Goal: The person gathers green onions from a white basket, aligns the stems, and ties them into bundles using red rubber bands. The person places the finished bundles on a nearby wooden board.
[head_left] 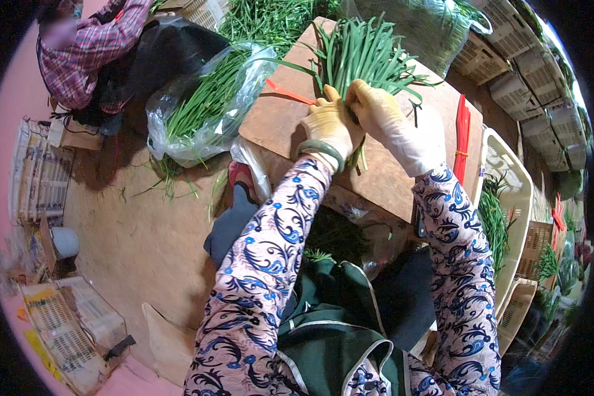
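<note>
A thick bunch of flat-leaved greens, which look like garlic chives (361,54), lies on a brown board-topped stand (277,121) before me. My left hand (329,126), in a yellowed white glove with a green bangle at the wrist, grips the bunch low down. From under its fingers a red tie strip (291,94) sticks out to the left. My right hand (383,119), also gloved, is pinched against the near side of the bunch, touching the left hand. What its fingertips hold is hidden. Some stem ends (362,157) poke out below my hands.
A bundle of red ties (461,138) lies on the board's right side. Beside it stands a cream plastic crate (512,188) holding greens. An open clear bag of greens (198,109) sits left, near a seated person (86,64). Stacked crates (519,84) line the right.
</note>
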The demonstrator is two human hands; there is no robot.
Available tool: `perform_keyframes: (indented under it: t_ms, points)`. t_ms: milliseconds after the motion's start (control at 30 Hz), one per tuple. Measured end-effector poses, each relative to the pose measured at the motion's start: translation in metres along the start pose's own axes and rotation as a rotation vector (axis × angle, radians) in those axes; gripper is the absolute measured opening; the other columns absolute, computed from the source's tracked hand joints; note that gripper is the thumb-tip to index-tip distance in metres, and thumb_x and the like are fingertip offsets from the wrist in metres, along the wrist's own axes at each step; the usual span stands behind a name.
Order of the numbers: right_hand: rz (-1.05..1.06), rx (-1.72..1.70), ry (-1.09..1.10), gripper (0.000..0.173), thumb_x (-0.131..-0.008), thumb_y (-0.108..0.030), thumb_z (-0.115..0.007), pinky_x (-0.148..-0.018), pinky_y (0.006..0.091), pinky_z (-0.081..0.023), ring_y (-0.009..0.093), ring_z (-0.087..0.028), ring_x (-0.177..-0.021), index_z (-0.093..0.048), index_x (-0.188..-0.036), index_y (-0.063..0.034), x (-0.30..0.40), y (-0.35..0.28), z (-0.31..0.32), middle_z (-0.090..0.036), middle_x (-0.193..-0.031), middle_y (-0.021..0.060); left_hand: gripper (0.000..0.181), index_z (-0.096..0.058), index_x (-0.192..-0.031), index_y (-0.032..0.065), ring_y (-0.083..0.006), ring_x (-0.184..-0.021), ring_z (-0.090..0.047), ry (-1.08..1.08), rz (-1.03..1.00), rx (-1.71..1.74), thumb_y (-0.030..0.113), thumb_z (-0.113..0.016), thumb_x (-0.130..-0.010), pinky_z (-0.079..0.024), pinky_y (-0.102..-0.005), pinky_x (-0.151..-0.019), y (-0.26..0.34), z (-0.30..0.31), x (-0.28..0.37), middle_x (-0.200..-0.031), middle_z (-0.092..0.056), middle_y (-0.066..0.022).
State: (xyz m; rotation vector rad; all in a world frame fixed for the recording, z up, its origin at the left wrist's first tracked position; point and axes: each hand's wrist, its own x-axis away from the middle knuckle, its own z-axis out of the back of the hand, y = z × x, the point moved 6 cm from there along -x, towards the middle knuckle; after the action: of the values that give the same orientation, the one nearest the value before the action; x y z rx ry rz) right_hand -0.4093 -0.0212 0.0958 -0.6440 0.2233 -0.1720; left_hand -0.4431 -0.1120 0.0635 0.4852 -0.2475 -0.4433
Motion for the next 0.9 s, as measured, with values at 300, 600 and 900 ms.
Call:
perform_keyframes:
  t_ms: [300,600,900]
  points:
    - [0.347,0.236,-0.020,0.025,-0.080,-0.022,-0.064,-0.068,0.0385,-0.051,0.031,-0.065,-0.074,-0.060,-0.100,-0.0070,-0.059,-0.058,-0.041,-0.066,-0.078,0.0145,0.030,-0.057,-0.094,0.0046,-0.0373,-0.086,-0.059,0.546,-0.273,0.043,0.026,-0.061,-0.074,-0.047,-0.0417,-0.076,-0.005,-0.027,0.009,-0.082,-0.062,-0.0178]
    - [0.144,0.142,-0.107,0.020,-0.079,-0.022,-0.065,-0.076,0.0353,-0.048,0.033,-0.063,-0.086,-0.065,-0.092,-0.0069,-0.097,-0.058,-0.107,-0.065,-0.090,0.0183,0.044,-0.054,-0.109,0.0065,-0.0308,-0.099,-0.052,0.545,-0.421,0.119,0.031,-0.062,-0.074,-0.037,-0.0398,-0.083,-0.013,-0.051,0.020,-0.105,-0.057,-0.0128]
    - [0.127,-0.063,-0.152,0.015,-0.087,-0.014,-0.056,-0.064,0.0274,-0.048,0.013,-0.059,-0.070,-0.061,-0.092,-0.0006,-0.037,-0.052,0.008,-0.064,-0.076,0.0074,0.052,-0.049,-0.097,-0.0017,-0.0335,-0.081,-0.058,0.494,-0.094,0.069,0.037,-0.070,-0.070,-0.047,-0.0440,-0.071,0.002,-0.011,0.018,-0.088,-0.059,-0.0187]
